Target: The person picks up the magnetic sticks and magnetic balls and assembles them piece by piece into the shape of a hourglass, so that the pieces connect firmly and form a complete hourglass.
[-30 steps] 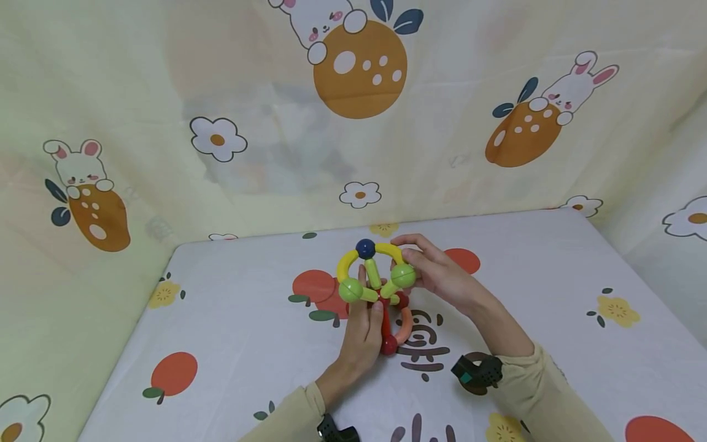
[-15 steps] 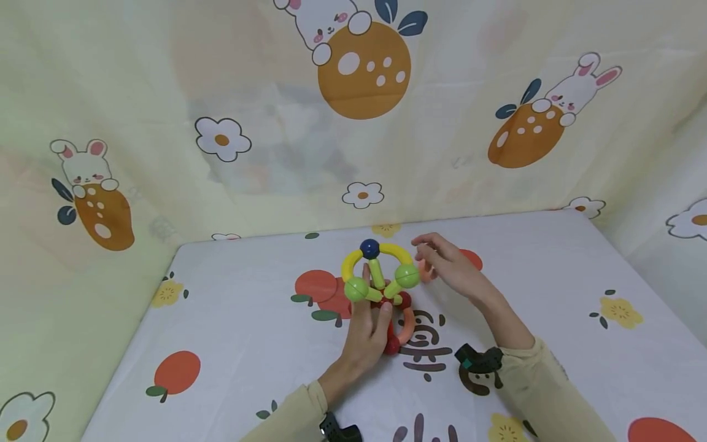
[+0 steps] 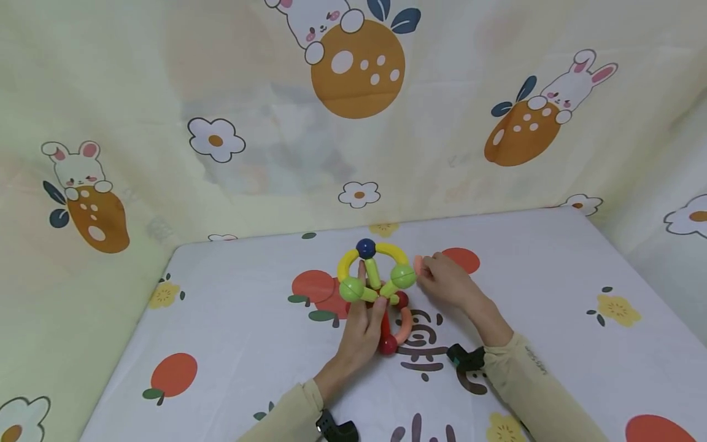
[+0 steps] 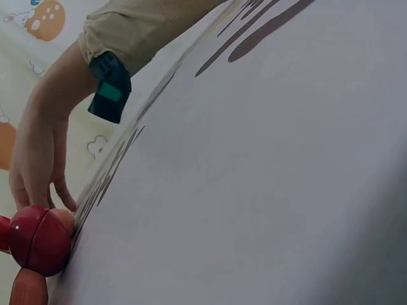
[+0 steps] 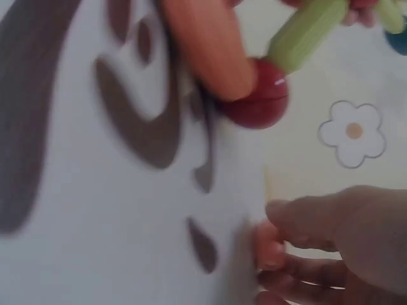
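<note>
A toy frame of coloured magnetic sticks and balls stands up from the table in the head view, with a blue ball on top between two curved yellow sticks. Below these are light green balls and sticks, then a red ball at the bottom beside a curved orange stick. My left hand grips the frame near its middle, thumb in front and a finger behind. To the right of the frame, my right hand pinches a loose curved orange stick close to the table; its fingers cover most of it.
A white cloth printed with fruit, flowers and brown marks covers the table. Behind it hangs a cream curtain with rabbit prints. Dark wrist cameras sit by both sleeves.
My right hand has let go of the frame's upper right side, moved away right, then come down and taken hold of the loose orange stick. My left hand keeps its grip on the frame.
</note>
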